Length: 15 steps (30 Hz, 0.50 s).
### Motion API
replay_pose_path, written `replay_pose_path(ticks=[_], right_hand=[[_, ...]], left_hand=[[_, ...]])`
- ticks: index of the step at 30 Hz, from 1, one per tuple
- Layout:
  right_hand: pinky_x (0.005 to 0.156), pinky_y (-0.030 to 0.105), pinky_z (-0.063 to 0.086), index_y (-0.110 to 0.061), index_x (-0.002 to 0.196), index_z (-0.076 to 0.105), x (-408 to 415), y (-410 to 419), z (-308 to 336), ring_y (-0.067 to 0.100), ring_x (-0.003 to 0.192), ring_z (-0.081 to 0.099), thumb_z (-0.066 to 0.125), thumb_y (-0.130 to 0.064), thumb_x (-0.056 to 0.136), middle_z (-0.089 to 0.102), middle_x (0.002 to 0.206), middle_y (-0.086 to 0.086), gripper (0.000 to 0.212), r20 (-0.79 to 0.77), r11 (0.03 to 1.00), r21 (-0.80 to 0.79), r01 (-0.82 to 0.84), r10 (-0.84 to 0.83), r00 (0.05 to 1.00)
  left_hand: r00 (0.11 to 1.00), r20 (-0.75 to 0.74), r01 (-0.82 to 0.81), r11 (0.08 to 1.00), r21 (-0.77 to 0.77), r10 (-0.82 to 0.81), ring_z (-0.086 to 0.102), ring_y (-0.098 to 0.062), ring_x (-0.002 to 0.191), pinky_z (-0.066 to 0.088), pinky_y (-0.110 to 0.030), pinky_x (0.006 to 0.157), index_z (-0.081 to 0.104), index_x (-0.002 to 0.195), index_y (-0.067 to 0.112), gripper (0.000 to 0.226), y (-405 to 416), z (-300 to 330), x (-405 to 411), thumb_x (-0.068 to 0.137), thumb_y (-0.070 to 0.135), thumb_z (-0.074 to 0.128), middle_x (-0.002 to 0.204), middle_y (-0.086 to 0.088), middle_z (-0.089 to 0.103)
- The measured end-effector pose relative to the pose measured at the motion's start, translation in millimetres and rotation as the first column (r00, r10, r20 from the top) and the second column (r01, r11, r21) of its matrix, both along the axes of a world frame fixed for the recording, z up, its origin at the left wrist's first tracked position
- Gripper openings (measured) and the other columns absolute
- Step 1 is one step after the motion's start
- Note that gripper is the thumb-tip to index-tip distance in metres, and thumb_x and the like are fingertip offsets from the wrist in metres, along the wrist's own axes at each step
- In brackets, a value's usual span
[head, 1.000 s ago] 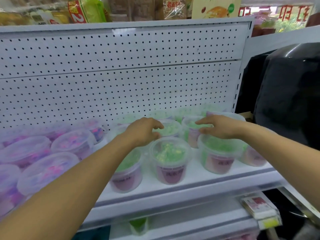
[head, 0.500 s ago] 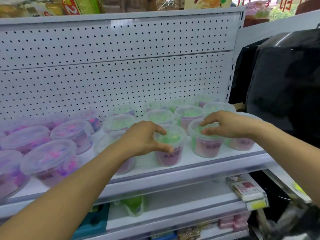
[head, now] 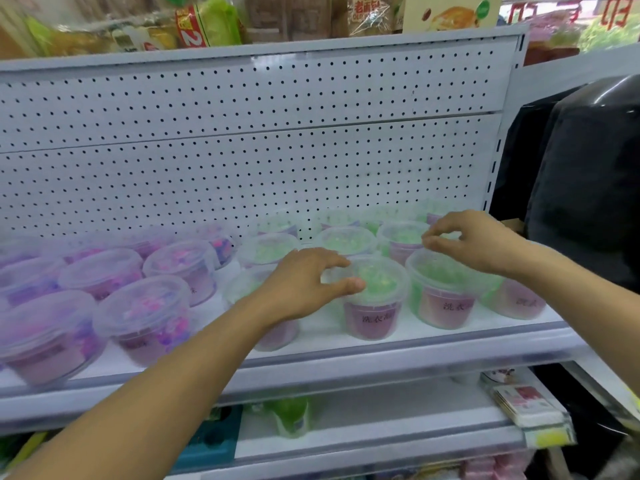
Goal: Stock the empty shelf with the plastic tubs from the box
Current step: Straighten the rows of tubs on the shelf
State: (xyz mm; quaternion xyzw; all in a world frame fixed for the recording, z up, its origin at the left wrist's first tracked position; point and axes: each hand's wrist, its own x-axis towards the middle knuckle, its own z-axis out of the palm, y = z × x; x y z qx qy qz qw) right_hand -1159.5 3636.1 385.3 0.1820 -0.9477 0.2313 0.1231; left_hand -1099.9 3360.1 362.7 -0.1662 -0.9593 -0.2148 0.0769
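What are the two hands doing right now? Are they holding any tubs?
Left hand: open, fingers loosely curved beside a green tub, holding nothing.
Right hand: open, fingers loosely curled above another green tub, holding nothing.

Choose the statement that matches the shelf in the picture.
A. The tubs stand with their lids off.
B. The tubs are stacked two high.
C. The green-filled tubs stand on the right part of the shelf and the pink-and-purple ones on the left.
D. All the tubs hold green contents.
C: the green-filled tubs stand in the right part of the shelf, by both hands, while the pink-and-purple tubs fill the left part, all lidded and one layer high.
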Motion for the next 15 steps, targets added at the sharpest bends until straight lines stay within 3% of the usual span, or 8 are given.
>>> replay_pose_path(ticks=[3,6,10,13,15], right_hand=[[0.089,0.032,0.043,-0.031,0.108,0.068,-12,-25,7,0.009,0.104,0.053,0.058,-0.044,0.089,0.060,0.119,-0.012,0.024,-0.012,0.999,-0.036,-0.030,0.029,0.999],[0.104,0.037,0.040,-0.033,0.121,0.061,-34,-56,8,0.013,0.119,0.051,0.055,-0.048,0.090,0.054,0.135,-0.008,0.036,0.057,0.994,-0.018,-0.104,0.105,0.993],[0.111,0.036,0.030,-0.030,0.139,0.046,-66,-96,8,0.019,0.134,0.039,0.040,-0.039,0.100,0.038,0.150,-0.002,0.041,0.128,0.987,0.093,-0.128,0.116,0.985],[0.112,0.037,0.029,-0.025,0.142,0.044,-85,-118,8,0.022,0.136,0.036,0.036,-0.036,0.101,0.036,0.151,0.001,0.043,0.182,0.985,0.119,-0.128,0.105,0.978],[0.108,0.040,0.033,-0.013,0.133,0.052,-98,-127,7,0.028,0.130,0.043,0.035,-0.035,0.101,0.047,0.143,0.009,0.042,0.227,0.984,0.136,-0.114,0.081,0.970]], left_hand=[[0.995,-0.004,-0.096,0.995,0.023,0.097,0.047,-0.012,0.126,0.034,-0.036,0.109,0.058,0.129,0.026,0.058,-32,10,-10,0.087,0.064,0.048,0.137,0.009,0.054],[0.979,0.028,-0.205,0.976,0.065,0.204,0.040,-0.012,0.133,0.029,-0.027,0.105,0.051,0.136,0.025,0.054,-65,20,-27,0.092,0.056,0.048,0.146,0.006,0.044],[0.945,0.107,-0.320,0.942,0.100,0.310,0.041,-0.018,0.133,0.032,-0.030,0.101,0.045,0.141,0.025,0.060,-94,31,-59,0.090,0.057,0.049,0.150,0.003,0.037],[0.930,0.129,-0.355,0.932,0.073,0.344,0.039,-0.022,0.135,0.032,-0.031,0.100,0.041,0.143,0.023,0.061,-102,34,-85,0.092,0.055,0.048,0.153,-0.001,0.034],[0.919,0.147,-0.375,0.927,0.029,0.367,0.040,-0.023,0.135,0.032,-0.033,0.103,0.041,0.144,0.022,0.062,-106,33,-103,0.093,0.055,0.047,0.152,-0.003,0.035]])
